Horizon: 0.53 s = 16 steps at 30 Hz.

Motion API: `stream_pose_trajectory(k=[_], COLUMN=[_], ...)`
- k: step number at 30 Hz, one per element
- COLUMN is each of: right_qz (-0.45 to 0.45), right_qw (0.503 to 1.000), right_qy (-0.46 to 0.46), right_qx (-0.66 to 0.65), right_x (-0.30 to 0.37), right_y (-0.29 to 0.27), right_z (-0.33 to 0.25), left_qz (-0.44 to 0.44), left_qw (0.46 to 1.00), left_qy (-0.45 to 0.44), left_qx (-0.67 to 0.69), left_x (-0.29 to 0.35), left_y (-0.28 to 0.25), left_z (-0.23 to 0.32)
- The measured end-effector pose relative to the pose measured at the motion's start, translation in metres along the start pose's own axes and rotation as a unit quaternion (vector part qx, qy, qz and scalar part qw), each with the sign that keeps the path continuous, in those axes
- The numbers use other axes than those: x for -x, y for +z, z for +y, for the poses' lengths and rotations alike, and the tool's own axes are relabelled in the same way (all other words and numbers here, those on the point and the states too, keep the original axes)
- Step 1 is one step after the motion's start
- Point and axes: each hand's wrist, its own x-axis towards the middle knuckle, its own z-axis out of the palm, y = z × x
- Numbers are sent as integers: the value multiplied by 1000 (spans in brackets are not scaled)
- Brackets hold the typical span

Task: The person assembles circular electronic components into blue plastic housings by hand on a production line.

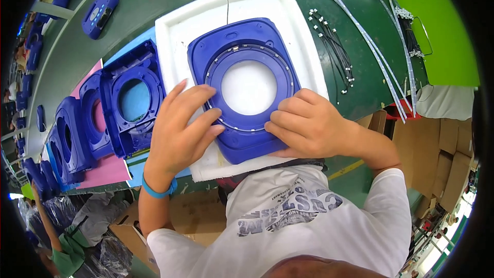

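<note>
A blue plastic housing [231, 146] with a large round hole lies on a white foam tray [303, 36] before me. An LED strip [288, 67] with small white chips runs round the ring about the hole. A thin black wire [227, 7] sticks up past the housing's far edge. My left hand [182, 126] is at the ring's left side, fingers apart, with fingertips touching near the strip at the lower left. My right hand [309, 123] curls over the housing's lower right side, fingertips pressed at the ring's edge; the strip beneath them is hidden.
More blue housings [134, 72] stand in a row on the left over pink and blue sheets. A blue panel [99, 16] lies farther back. Black cables [334, 51], LED strips [368, 44] and a green board [437, 31] lie right. Cardboard boxes [432, 149] stand below; another person works lower left.
</note>
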Motion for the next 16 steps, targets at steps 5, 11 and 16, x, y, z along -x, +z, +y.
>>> stream_pose_trajectory(k=[5, 11, 16], right_qz=[127, 124, 17], right_qw=[982, 925, 879], right_qy=[29, 232, 363], right_qx=[137, 273, 310], right_x=[-23, -57, -32], right_y=[-33, -62, -38], right_z=[53, 216, 347], left_qz=[128, 10, 23], left_qw=[974, 937, 938], left_qy=[-142, -287, -285], left_qx=[-120, -198, -197], left_x=[37, 91, 91], left_y=[-27, -16, -4], left_z=[-3, -25, -32])
